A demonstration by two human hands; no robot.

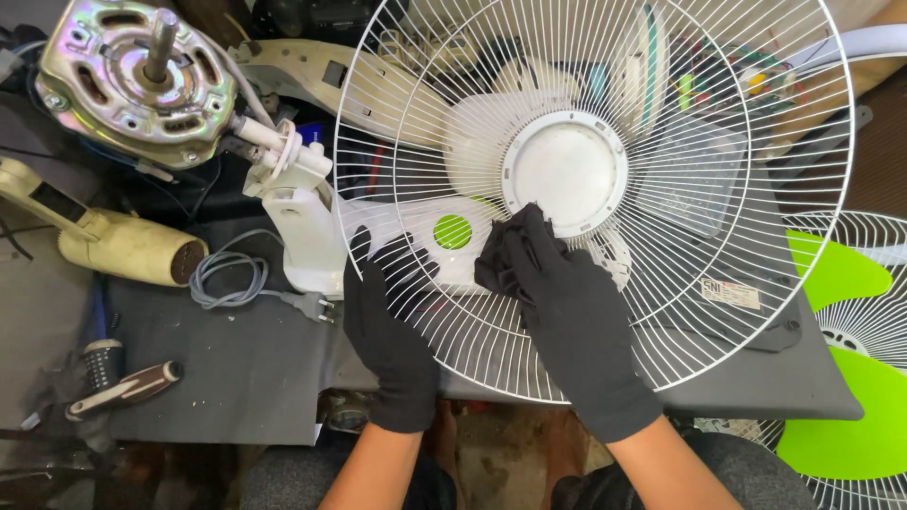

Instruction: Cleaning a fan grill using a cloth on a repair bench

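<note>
Head view of a cleaning step at a repair bench. A white wire fan guard point(605, 189) lies flat over the dark tabletop point(236, 368), its near rim overhanging the edge toward the person. The right hand point(576, 321), in a black glove, presses a bunched black cloth point(505, 255) against the wires just below and left of the round white centre cap point(564, 173); its fingers are curled closed around the cloth, holding it firmly. The left hand point(387, 331), also gloved in black, lies flat and spread along the lower-left part of the guard, gripping nothing and seemingly steadying the frame.

The step in hand appears to be wiping the wires near the hub. Judged from this position, the next move calls for drawing the cloth outward along the spokes while the left hand keeps the guard from sliding or turning, and for light pressure, since thin wires bend readily.

Around the work: a bare electric motor point(137, 80) with its shaft upright at upper left, a white fan neck piece point(302, 222) beside the guard, a coiled grey cord with plug point(231, 279), a cream-coloured handle part point(113, 241), a screwdriver point(123, 389) near the left edge, and green fan blades point(850, 406) under a second guard at right.
</note>
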